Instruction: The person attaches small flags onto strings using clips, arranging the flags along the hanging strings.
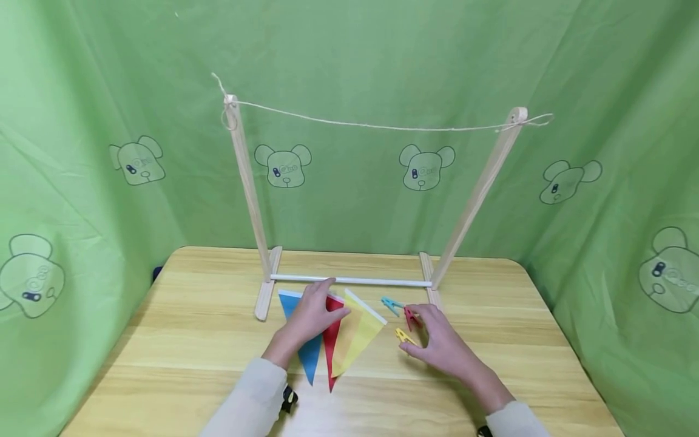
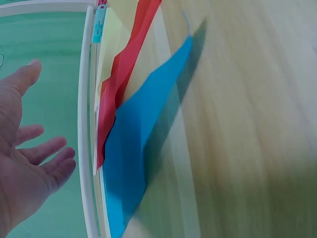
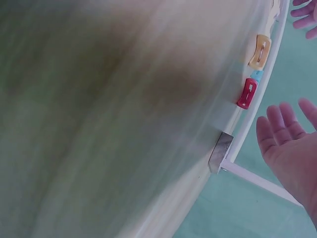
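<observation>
Three triangular pennants lie on the table: a blue pennant [image 1: 310, 359], a red pennant [image 1: 330, 340] and a yellow pennant [image 1: 364, 332] partly over the red one. Each has a white strip along its top edge. Over the blue and red pennants hovers my left hand [image 1: 314, 312], hiding part of them; its fingers are spread and hold nothing in the left wrist view. To the right lie a blue clothespin [image 1: 390, 304], a red clothespin [image 1: 412, 318] and a yellow clothespin [image 1: 402, 335]. My right hand [image 1: 443, 345] is beside the red and yellow ones, fingers relaxed and holding nothing.
Behind the pennants stands a wooden frame with a left post [image 1: 248, 182], a right post [image 1: 483, 188] and a white rod [image 1: 377, 281] low between them. A string [image 1: 360, 125] hangs slightly slack between the post tops. Green curtain [image 1: 349, 218] surrounds the wooden table [image 1: 180, 364].
</observation>
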`<state>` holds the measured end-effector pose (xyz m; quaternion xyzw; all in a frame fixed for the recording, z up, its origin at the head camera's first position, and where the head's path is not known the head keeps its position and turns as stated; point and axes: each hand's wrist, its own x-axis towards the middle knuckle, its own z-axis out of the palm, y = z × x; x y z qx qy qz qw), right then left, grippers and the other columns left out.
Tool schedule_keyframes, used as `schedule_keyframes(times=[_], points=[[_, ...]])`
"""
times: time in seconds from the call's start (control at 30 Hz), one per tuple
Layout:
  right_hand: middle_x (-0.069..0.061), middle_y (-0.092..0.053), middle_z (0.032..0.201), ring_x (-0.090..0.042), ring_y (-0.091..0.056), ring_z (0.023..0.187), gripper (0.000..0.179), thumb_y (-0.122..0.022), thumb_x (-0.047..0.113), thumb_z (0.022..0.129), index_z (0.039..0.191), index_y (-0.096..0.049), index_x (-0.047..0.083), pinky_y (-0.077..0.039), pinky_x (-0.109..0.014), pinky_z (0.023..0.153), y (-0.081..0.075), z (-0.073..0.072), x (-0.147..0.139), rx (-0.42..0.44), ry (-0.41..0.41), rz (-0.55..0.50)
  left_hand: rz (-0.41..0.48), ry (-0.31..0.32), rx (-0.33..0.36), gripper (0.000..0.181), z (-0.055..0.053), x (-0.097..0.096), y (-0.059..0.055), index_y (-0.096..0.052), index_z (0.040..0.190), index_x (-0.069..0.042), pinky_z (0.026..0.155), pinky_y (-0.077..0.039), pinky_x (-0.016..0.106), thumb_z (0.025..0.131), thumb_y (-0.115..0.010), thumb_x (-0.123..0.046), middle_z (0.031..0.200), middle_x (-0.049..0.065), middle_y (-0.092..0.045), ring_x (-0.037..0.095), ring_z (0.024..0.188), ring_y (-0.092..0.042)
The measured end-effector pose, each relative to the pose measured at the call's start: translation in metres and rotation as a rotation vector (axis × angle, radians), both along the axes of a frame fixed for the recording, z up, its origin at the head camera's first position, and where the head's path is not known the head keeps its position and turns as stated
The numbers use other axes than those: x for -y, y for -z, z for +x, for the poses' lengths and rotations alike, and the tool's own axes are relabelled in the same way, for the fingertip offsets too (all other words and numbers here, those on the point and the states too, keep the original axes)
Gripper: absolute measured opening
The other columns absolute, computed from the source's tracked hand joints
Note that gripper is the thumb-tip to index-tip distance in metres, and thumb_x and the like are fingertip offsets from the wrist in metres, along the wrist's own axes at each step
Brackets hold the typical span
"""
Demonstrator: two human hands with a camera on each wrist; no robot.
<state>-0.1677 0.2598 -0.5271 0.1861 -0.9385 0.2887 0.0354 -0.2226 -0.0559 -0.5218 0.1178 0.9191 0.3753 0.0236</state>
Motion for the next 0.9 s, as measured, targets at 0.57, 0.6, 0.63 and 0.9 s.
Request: schedule_keyframes(times=[0.57,0.6,0.63,0.9], points=[[-0.003,-0.061,0.118,-0.017,-0.059,0.106,0.066,-0.090,0.035,0.080,0.130,-0.060,0.004,-0.055,-0.042,0.098,0.008,0.005,0.001,0.045,-0.025,0.040,0.052,-0.070,0.031,0.074,-0.008,-0.019,0.008,-0.053,0.147,-0.004,0.108,-0.052,0.047,0.089,-0.082,-0.038,0.144,0.018,-0.055,0.033,0.129,-0.053],[-0.003,-0.061,0.118,-0.016,-0.059,0.106,0.065,-0.090,0.035,0.080,0.129,-0.061,0.005,-0.056,-0.041,0.097,0.008,0.005,0.001,0.048,-0.025,0.048,0.048,-0.073,0.027,0.073,-0.009,-0.020,0.008,-0.053,0.146,-0.003,0.107,-0.052,0.046,0.089,-0.082,-0.037,0.143,0.019,-0.056,0.033,0.127,-0.054],[-0.003,-0.060,0.118,-0.016,-0.059,0.105,0.065,-0.090,0.036,0.080,0.129,-0.061,0.006,-0.056,-0.041,0.097,0.008,0.005,0.001,0.052,-0.023,0.054,0.046,-0.075,0.023,0.072,-0.010,-0.020,0.009,-0.054,0.145,-0.003,0.106,-0.053,0.046,0.088,-0.082,-0.036,0.141,0.019,-0.057,0.032,0.124,-0.055],[-0.002,-0.061,0.119,-0.015,-0.059,0.104,0.062,-0.089,0.038,0.080,0.127,-0.062,0.006,-0.056,-0.043,0.096,0.007,0.006,0.001,0.068,-0.012,0.087,0.042,-0.072,0.001,0.068,-0.019,-0.025,0.009,-0.059,0.139,0.001,0.103,-0.054,0.045,0.088,-0.083,-0.035,0.132,0.020,-0.061,0.031,0.117,-0.058]])
